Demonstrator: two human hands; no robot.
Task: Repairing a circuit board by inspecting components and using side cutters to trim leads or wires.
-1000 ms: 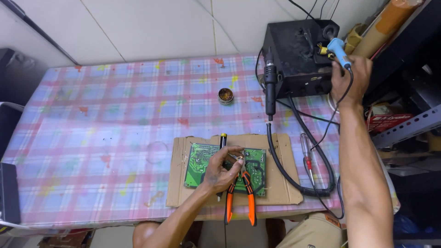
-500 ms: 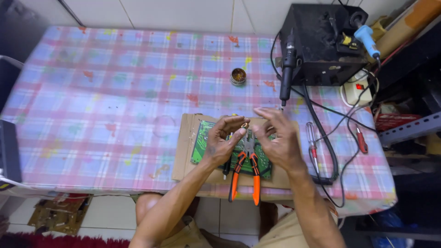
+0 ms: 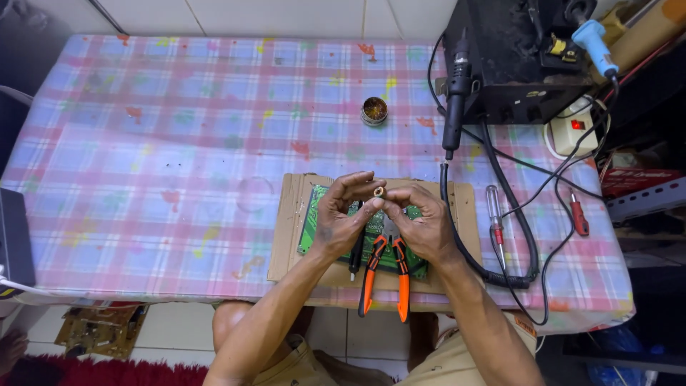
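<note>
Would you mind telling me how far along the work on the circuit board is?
Set up: the green circuit board lies on cardboard, orange pliers on it. In hand: the left hand and right hand pinch a small ring-shaped part above it. Left: that part isn't on the board yet.

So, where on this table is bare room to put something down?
The widest bare patch of tablecloth runs from the left edge to the cardboard and the small tin. A narrower strip lies between tin and cardboard. The right side is crowded: black box, cables, screwdrivers. Both hands and the pliers cover the board.
</note>
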